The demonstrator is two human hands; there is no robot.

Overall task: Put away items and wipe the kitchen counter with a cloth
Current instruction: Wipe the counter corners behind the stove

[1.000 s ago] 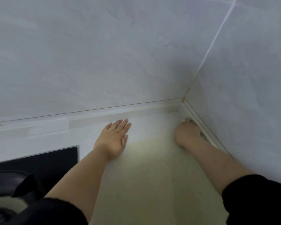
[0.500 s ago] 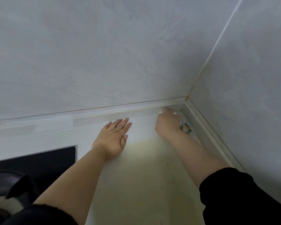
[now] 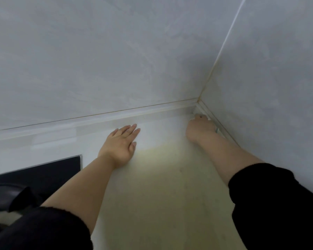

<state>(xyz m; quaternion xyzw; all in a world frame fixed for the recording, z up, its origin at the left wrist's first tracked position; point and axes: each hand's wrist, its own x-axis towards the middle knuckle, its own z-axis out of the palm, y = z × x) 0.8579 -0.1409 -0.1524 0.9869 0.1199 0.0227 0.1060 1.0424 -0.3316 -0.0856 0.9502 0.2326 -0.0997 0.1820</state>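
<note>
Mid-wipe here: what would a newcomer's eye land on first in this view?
Two bare forearms reach across the pale counter. The left hand lies flat mid-counter, and the right hand sits in the far right corner where the grey walls meet, with a scrap of cloth peeking out at its fingertips. At lower left, the black hob stands out.
</note>
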